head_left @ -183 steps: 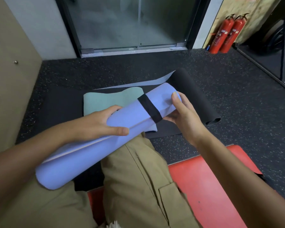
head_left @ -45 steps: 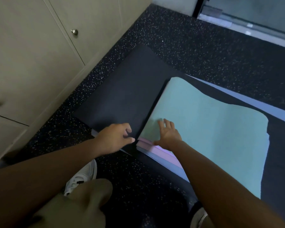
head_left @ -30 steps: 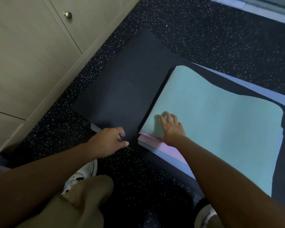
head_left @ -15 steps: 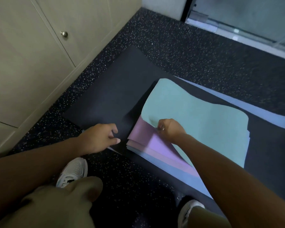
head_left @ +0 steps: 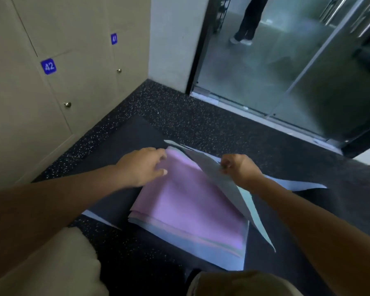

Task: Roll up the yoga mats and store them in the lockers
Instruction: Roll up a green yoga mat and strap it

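Note:
A stack of flat yoga mats lies on a black mat [head_left: 124,144] on the floor. The top teal mat [head_left: 231,189] is lifted on edge, and my right hand [head_left: 239,167] pinches its raised edge. This uncovers a pink mat [head_left: 190,208], with a pale blue mat [head_left: 192,246] showing under it at the near edge. My left hand [head_left: 145,167] hovers at the pink mat's far left corner with fingers loosely bent; whether it touches the mat I cannot tell. The beige lockers [head_left: 30,99], numbered 41 and 42, stand shut on the left.
Dark speckled floor [head_left: 201,120] surrounds the mats. A glass door [head_left: 286,60] is ahead, with a person's legs [head_left: 248,18] behind it. A white wall [head_left: 171,39] fills the corner. My knees in beige trousers [head_left: 51,270] are at the bottom.
My right hand has lifted the teal mat up and to the right, baring the pink mat. My left hand moved from the black mat's edge onto the pink mat's corner. The view tilted up.

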{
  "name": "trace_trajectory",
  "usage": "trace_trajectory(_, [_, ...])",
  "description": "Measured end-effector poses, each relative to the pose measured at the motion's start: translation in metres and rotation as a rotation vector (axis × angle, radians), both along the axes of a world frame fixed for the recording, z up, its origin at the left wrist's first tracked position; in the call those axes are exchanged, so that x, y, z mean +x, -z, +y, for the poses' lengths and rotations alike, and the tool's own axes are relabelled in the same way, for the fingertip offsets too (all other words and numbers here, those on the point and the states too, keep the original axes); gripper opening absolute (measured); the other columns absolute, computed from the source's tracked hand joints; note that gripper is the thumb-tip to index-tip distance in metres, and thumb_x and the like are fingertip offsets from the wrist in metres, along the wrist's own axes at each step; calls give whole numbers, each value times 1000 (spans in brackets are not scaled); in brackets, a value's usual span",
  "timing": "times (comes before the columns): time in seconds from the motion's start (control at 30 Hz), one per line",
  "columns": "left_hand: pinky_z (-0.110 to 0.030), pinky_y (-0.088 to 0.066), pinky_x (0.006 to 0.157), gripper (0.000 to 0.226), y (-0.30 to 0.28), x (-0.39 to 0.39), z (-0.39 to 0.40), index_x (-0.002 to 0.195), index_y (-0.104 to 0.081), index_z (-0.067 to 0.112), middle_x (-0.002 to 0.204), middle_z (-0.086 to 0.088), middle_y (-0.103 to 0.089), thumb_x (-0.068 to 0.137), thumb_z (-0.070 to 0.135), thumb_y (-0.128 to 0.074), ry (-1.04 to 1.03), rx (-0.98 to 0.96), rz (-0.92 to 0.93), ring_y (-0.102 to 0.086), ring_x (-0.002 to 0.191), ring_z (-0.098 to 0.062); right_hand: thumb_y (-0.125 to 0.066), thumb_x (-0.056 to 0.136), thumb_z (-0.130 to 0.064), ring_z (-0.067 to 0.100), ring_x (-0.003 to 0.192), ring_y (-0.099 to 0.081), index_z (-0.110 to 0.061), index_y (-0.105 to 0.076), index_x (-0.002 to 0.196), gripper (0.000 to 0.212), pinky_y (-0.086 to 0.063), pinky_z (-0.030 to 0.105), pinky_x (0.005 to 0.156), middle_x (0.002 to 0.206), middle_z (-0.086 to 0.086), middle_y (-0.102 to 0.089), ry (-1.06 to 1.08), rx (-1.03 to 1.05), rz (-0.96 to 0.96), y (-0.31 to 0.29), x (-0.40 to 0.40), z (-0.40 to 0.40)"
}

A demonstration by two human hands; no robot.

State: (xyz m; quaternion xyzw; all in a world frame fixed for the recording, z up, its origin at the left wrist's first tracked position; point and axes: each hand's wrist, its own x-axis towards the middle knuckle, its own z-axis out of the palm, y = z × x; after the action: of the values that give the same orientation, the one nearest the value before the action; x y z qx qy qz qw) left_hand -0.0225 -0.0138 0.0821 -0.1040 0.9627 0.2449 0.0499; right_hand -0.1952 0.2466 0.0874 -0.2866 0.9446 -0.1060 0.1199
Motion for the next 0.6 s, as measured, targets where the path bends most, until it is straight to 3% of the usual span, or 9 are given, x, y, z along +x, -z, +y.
trace_trajectory(0.13, [-40, -52, 88, 42, -60, 5, 44, 130, -54, 29, 128, 7, -55, 94, 45, -66, 29, -41, 173, -61, 112, -21, -75, 85, -15, 28, 73, -61, -32, -49, 64, 37, -52, 43, 68, 75, 0, -64, -6, -78, 100, -74, 18, 40])
trace_trajectory(0.23, [-36, -47, 82, 49, -103, 12, 71, 137, -48, 28, 133, 6, -50, 95, 47, -66, 64, -91, 271, -58, 114, -21, -76, 86, -16, 29, 74, -62, -29, -55, 71, 29, -51, 40, 68, 76, 2, -67, -12, -112, 158, -125, 41, 62])
trace_trajectory(0.4, [-39, -50, 88, 60, -162, 37, 101, 138, -46, 30, 130, 8, -53, 89, 56, -69, 131, -127, 355, -58, 116, -20, -77, 88, -18, 29, 78, -60, -25, -63, 84, 16, -50, 41, 68, 82, 4, -68, -47, -129, 275, -196, 83, 80])
trace_trajectory(0.5, [-36, -50, 85, 49, -183, 57, 111, 124, -56, 32, 118, 13, -61, 86, 59, -71, 171, -118, 375, -60, 107, -15, -78, 88, -19, 30, 77, -59, -29, -58, 83, 23, -51, 41, 69, 81, 2, -66, -59, -155, 306, -226, 112, 80])
trace_trajectory(0.6, [-38, -53, 80, 23, -198, 76, 118, 99, -64, 27, 98, 8, -67, 88, 47, -70, 182, -126, 456, -64, 93, -22, -76, 89, -19, 28, 79, -56, -22, -63, 88, 14, -46, 36, 69, 82, 1, -64, -78, -141, 327, -242, 137, 77])
